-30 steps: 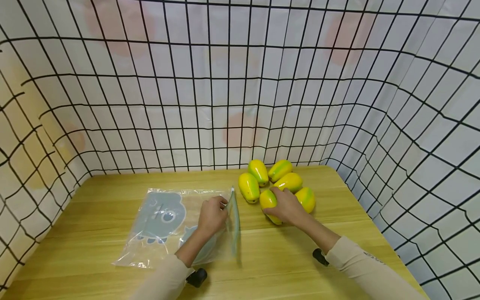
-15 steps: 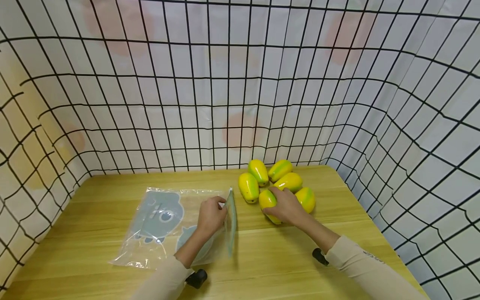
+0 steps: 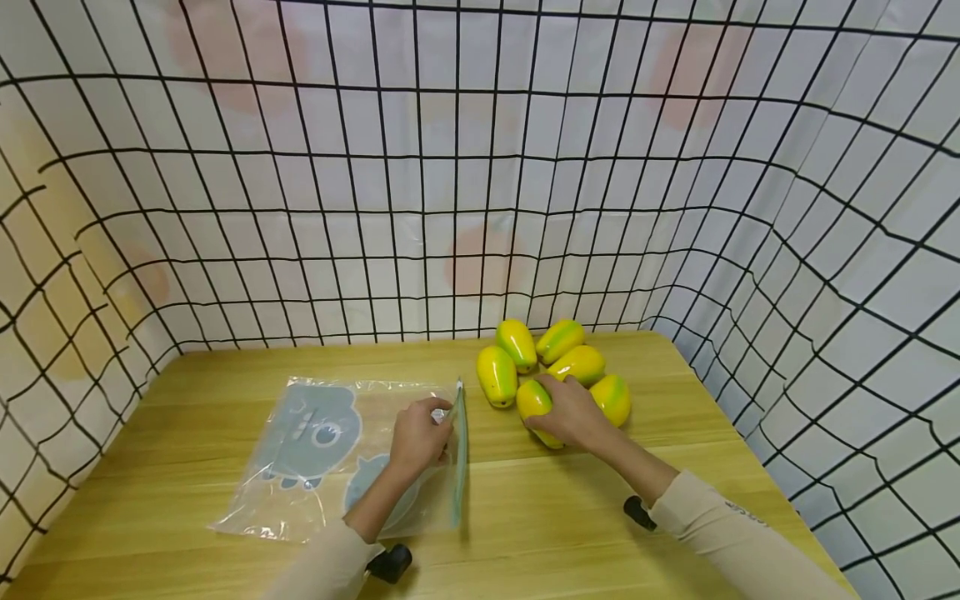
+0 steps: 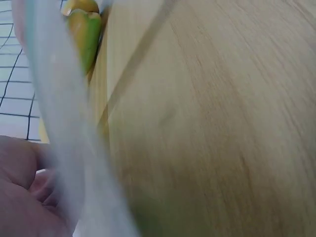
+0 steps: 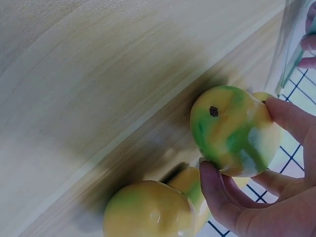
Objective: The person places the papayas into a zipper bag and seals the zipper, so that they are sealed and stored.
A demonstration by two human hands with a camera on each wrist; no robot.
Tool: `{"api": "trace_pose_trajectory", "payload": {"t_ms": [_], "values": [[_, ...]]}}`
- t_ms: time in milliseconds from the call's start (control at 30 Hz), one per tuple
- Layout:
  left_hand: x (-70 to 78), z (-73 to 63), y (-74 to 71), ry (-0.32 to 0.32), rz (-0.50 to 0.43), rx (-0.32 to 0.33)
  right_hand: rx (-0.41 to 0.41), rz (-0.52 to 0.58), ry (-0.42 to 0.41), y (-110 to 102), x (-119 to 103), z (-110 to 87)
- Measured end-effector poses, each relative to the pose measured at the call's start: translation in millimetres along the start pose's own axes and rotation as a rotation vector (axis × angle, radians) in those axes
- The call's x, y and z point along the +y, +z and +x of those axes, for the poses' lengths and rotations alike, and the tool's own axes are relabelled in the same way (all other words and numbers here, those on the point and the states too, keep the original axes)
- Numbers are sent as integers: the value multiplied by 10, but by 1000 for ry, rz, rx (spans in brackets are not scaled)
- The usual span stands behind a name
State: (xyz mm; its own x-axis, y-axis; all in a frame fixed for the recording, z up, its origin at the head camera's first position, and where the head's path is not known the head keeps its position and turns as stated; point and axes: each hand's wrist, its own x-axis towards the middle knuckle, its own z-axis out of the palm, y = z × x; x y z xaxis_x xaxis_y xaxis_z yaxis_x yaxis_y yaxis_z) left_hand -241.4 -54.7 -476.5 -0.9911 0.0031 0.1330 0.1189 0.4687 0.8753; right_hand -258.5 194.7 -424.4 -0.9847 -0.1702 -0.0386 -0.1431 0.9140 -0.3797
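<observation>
My left hand [image 3: 422, 435] pinches the open edge of a clear plastic zip bag [image 3: 390, 398] with blue-grey cartoon prints. The bag lies on the wooden table, its green zip strip [image 3: 461, 450] raised along the right side. In the left wrist view the bag's edge [image 4: 64, 98] is blurred beside the hand. My right hand [image 3: 572, 410] grips a yellow-green papaya [image 3: 534, 400] with thumb and fingers on its sides. The right wrist view shows this papaya's rounded end with a dark spot, close to the table.
Several more papayas cluster around the right hand, among them one at the left [image 3: 497, 377], one at the back [image 3: 561, 340] and one at the right [image 3: 612, 400]. A black wire grid [image 3: 420, 212] over pale cloth encloses the table [image 3: 540, 533] at the back and sides.
My left hand has drawn the bag slightly to the left, and its zip strip now stands straighter. The right hand stays on the same papaya, almost unmoved.
</observation>
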Motion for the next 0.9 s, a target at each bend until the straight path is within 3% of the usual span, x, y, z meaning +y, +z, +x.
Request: {"api": "trace_pose_trajectory", "payload": {"t_ms": [200,300,600,900], "values": [[49,-6,-31,-50,-57,-119,12,14,1,-22,0,3],[82,-9,-62,-64,-51,-147,13,24,4,-24,0,14],[70,-52,-150,-149,-129,-142,-12,87,24,-29,-35,21],[58,-37,-151,-156,-247,-143,9,263,35,-129,-53,-11]]}}
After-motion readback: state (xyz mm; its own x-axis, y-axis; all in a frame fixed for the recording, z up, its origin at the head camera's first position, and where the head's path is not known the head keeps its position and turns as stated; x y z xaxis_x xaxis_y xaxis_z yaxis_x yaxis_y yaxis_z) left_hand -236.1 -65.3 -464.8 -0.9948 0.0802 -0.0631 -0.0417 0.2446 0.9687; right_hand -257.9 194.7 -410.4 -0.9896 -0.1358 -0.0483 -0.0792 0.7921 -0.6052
